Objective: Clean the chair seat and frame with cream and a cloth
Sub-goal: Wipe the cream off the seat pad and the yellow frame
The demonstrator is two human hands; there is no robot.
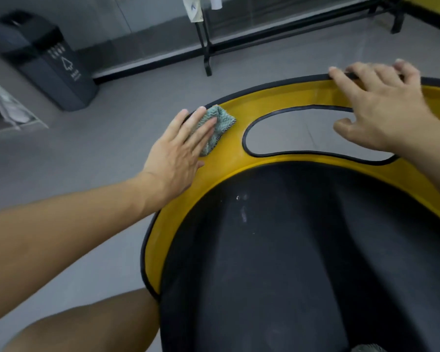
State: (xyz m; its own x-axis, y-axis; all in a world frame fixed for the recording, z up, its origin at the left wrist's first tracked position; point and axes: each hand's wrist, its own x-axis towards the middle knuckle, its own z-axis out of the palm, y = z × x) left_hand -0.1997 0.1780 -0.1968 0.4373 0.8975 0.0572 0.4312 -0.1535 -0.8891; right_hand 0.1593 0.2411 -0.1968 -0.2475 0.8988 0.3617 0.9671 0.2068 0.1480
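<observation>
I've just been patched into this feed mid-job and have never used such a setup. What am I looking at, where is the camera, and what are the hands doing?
There is no machine here. A person works with two bare hands, and the single picture comes from a wide-angle camera on their head, looking forward and down. Below is a chair with a yellow plastic frame edged in black and a black moulded seat, which carries pale white smears. The left hand presses a folded teal woven cloth flat against the yellow frame, fingers straight. The right hand rests on the frame's top rim. On the grey floor behind stands a dark grey lidded bin.
</observation>
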